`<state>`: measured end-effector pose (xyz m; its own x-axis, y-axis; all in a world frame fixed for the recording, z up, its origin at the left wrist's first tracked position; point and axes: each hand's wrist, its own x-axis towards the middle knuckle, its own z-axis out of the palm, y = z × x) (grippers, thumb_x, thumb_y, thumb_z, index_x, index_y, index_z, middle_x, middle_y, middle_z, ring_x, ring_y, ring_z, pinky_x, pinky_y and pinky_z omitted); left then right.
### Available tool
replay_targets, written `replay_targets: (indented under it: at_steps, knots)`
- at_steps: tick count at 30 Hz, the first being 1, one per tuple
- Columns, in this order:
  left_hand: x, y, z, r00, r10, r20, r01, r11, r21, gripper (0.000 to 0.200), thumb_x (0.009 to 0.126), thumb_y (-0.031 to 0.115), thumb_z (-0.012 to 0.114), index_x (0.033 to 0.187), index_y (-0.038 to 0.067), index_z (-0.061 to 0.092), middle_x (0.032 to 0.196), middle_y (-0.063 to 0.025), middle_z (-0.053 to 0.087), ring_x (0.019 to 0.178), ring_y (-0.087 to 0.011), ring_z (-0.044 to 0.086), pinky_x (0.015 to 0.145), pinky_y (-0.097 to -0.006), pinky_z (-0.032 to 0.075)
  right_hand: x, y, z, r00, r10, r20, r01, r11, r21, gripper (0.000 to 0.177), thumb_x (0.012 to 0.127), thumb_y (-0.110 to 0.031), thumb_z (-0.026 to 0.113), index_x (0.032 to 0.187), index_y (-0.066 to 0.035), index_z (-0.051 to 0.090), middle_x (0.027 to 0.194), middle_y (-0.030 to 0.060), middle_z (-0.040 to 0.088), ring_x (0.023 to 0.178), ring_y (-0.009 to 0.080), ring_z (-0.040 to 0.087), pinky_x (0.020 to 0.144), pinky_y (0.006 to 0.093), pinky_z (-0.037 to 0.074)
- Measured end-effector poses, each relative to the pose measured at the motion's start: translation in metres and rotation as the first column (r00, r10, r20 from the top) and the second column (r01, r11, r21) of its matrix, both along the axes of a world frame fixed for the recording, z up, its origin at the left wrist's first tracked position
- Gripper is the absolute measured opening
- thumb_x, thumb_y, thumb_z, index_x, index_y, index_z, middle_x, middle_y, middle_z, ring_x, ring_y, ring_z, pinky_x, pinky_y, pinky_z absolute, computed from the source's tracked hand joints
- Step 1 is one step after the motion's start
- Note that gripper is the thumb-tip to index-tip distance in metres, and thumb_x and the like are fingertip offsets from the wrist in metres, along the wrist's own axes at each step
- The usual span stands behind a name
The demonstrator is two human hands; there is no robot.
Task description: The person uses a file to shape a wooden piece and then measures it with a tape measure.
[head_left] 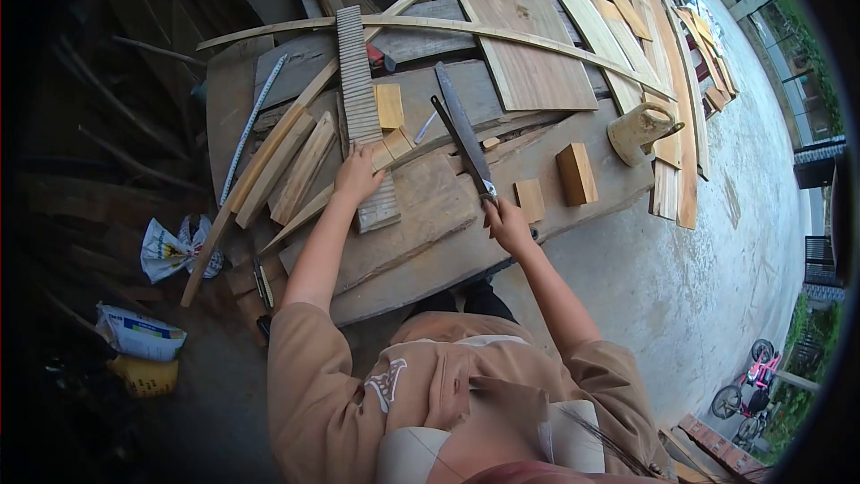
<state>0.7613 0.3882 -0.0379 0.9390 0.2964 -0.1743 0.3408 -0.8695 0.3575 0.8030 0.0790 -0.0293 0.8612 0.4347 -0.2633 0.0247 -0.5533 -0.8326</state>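
Note:
My right hand (511,228) is closed round the near end of a hand saw (460,125), whose long dark blade points away across the workbench. My left hand (358,174) presses down with its fingers together where a wooden strip (391,151) crosses a ridged board (355,72). Which of the two pieces the fingers grip is partly hidden by the hand. Just beyond lies a small square wood block (389,106). Close to my right hand are a flat wood piece (529,200) and a thicker wood block (576,174). The saw blade is apart from the strip.
A worn plank workbench (403,255) carries long bent strips (448,25), a wide board (524,40) and a beige mug-like container (641,133). A blue-white measuring tape (253,130) lies left. Bags (139,332) sit on the floor; a pink bicycle (760,376) stands right.

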Motion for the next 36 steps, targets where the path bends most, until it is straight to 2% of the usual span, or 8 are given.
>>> replay_targets:
  at_steps: [1, 4, 6, 8, 10, 25, 32, 36]
  knots:
    - [-0.002, 0.001, 0.006, 1.000, 0.003, -0.003, -0.003, 1.000, 0.003, 0.063, 0.070, 0.035, 0.064, 0.116, 0.001, 0.039, 0.126, -0.0265, 0.034, 0.120, -0.0350, 0.032, 0.094, -0.0398, 0.035, 0.003, 0.015, -0.001, 0.990, 0.105, 0.100, -0.092, 0.988, -0.121, 0.027, 0.086, -0.027, 0.042, 0.081, -0.001, 0.049, 0.069, 0.0216, 0.058, 0.062, 0.0394, 0.055, 0.058, 0.0465, 0.043]
    - [0.006, -0.002, 0.017, 0.999, -0.043, 0.033, 0.038, 0.992, 0.122, 0.069, 0.069, 0.044, 0.062, 0.118, 0.000, 0.038, 0.128, -0.0229, 0.034, 0.122, -0.0314, 0.030, 0.097, -0.0399, 0.030, 0.010, 0.067, -0.001, 0.945, 0.177, 0.277, -0.118, 0.969, -0.215, 0.027, 0.087, -0.029, 0.037, 0.085, -0.003, 0.047, 0.069, 0.0234, 0.058, 0.064, 0.0398, 0.056, 0.058, 0.0501, 0.042]
    - [0.021, -0.003, 0.015, 0.991, -0.127, 0.044, 0.115, 0.971, 0.211, 0.074, 0.071, 0.049, 0.057, 0.123, 0.001, 0.033, 0.132, -0.0185, 0.031, 0.124, -0.0271, 0.028, 0.099, -0.0399, 0.026, 0.018, 0.099, 0.002, 0.940, 0.191, 0.284, -0.116, 0.959, -0.258, 0.026, 0.086, -0.028, 0.037, 0.085, -0.004, 0.046, 0.068, 0.0235, 0.057, 0.062, 0.0398, 0.056, 0.057, 0.0500, 0.043]
    - [0.027, 0.000, -0.010, 0.990, -0.118, 0.082, 0.103, 0.980, 0.170, 0.074, 0.073, 0.050, 0.054, 0.123, 0.000, 0.033, 0.132, -0.0171, 0.031, 0.125, -0.0262, 0.026, 0.100, -0.0397, 0.024, 0.023, 0.123, 0.001, 0.936, 0.206, 0.285, -0.115, 0.945, -0.305, 0.025, 0.086, -0.027, 0.037, 0.085, -0.004, 0.045, 0.066, 0.0237, 0.057, 0.061, 0.0399, 0.056, 0.056, 0.0498, 0.043]
    - [0.029, -0.007, -0.016, 0.989, -0.103, 0.111, 0.083, 0.981, 0.173, 0.075, 0.076, 0.053, 0.049, 0.124, -0.002, 0.033, 0.133, -0.0163, 0.030, 0.126, -0.0254, 0.024, 0.102, -0.0387, 0.021, 0.029, 0.140, -0.004, 0.885, 0.229, 0.405, -0.117, 0.952, -0.281, 0.024, 0.084, -0.025, 0.038, 0.083, -0.002, 0.045, 0.063, 0.0222, 0.057, 0.057, 0.0389, 0.056, 0.053, 0.0482, 0.045]
    - [0.030, 0.008, -0.043, 0.979, -0.119, 0.168, 0.091, 0.982, 0.165, 0.070, 0.075, 0.050, 0.052, 0.121, -0.001, 0.039, 0.129, -0.0163, 0.036, 0.124, -0.0248, 0.029, 0.101, -0.0359, 0.024, 0.040, 0.172, -0.051, 0.873, 0.288, 0.394, -0.120, 0.909, -0.398, 0.015, 0.082, -0.021, 0.042, 0.085, -0.007, 0.047, 0.060, 0.0190, 0.057, 0.056, 0.0370, 0.057, 0.050, 0.0476, 0.045]
    - [0.029, 0.008, -0.047, 0.969, -0.112, 0.219, 0.069, 0.979, 0.193, 0.067, 0.074, 0.048, 0.054, 0.119, 0.000, 0.040, 0.128, -0.0158, 0.038, 0.122, -0.0248, 0.032, 0.100, -0.0358, 0.026, 0.007, 0.131, -0.052, 0.888, 0.304, 0.344, -0.130, 0.885, -0.447, 0.014, 0.083, -0.019, 0.040, 0.086, -0.006, 0.045, 0.059, 0.0196, 0.057, 0.053, 0.0365, 0.057, 0.047, 0.0469, 0.044]
    - [0.033, 0.014, -0.044, 0.938, -0.286, 0.197, 0.234, 0.939, 0.251, 0.068, 0.074, 0.048, 0.055, 0.118, -0.002, 0.041, 0.127, -0.0160, 0.038, 0.122, -0.0249, 0.032, 0.100, -0.0359, 0.026, -0.019, 0.103, -0.032, 0.923, 0.306, 0.232, -0.153, 0.847, -0.509, 0.013, 0.083, -0.017, 0.038, 0.085, -0.005, 0.044, 0.059, 0.0194, 0.057, 0.053, 0.0365, 0.057, 0.047, 0.0467, 0.045]
